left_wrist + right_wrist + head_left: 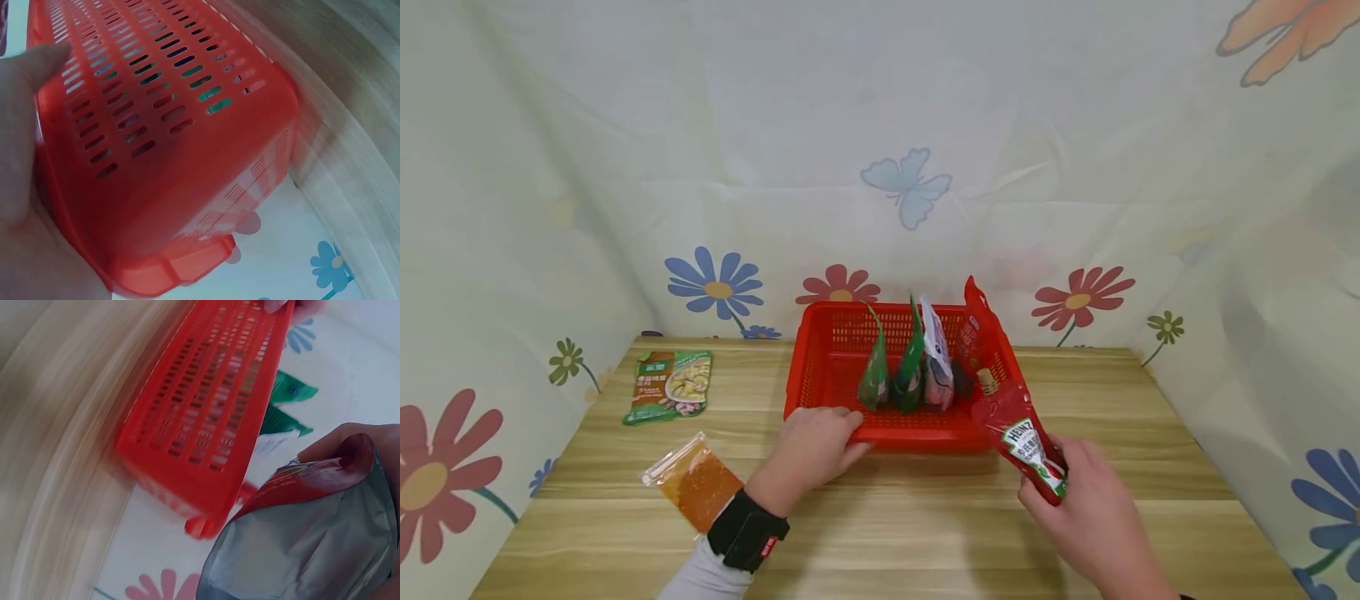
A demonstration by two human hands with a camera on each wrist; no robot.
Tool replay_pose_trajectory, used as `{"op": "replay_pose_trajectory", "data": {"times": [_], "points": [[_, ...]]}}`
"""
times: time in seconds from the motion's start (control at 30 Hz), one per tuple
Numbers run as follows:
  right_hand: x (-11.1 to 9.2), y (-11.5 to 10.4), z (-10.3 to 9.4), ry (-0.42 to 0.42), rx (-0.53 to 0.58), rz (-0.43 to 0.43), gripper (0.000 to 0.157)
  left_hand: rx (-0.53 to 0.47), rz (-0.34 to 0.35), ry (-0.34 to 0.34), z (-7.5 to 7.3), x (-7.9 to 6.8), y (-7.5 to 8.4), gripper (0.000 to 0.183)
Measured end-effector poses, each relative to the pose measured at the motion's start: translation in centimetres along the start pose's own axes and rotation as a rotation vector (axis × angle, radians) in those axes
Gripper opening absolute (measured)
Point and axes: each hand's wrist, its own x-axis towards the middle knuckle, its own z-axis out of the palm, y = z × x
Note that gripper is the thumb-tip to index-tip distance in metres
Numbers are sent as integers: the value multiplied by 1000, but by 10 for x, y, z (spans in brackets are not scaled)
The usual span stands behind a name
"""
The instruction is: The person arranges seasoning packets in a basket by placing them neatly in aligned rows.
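Note:
My left hand (812, 448) grips the front left rim of a red plastic basket (910, 439), thumb on the outer wall and fingers over the edge. From the left wrist view, the thumb (37, 65) lies against the slotted side. In my right hand (1093, 515) is a red Heinz sauce pouch (1028, 446), held by its lower end and tilted toward the basket's front right corner. Its silver-grey face (306, 550) shows in the right wrist view. Inside the basket several packets stand in a row: green packets (875, 373), a white packet (937, 354) and a red pouch (977, 329).
On the left of the wooden table (910, 533) lies a green and brown seasoning packet (670, 387). Closer to my left wrist is a clear packet of orange-brown sauce (696, 483), partly overlapped by the forearm. A flower-patterned curtain (820, 150) hangs behind and at both sides.

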Motion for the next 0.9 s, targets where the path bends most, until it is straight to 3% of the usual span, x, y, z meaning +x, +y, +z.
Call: {"op": "replay_pose_trajectory", "data": {"times": [0.37,0.57,0.7,0.9], "points": [[1,-27,7,12,78,-69,70,-227,1,-37,-11,0,0,58],[-1,-39,11,55,111,-135,66,-415,46,100,-25,-3,24,62],[-4,-45,16,114,119,-207,64,-646,1,151,-32,-5,47,61],[-6,-51,24,153,139,-267,66,-1078,-168,151,-32,2,79,48]]}}
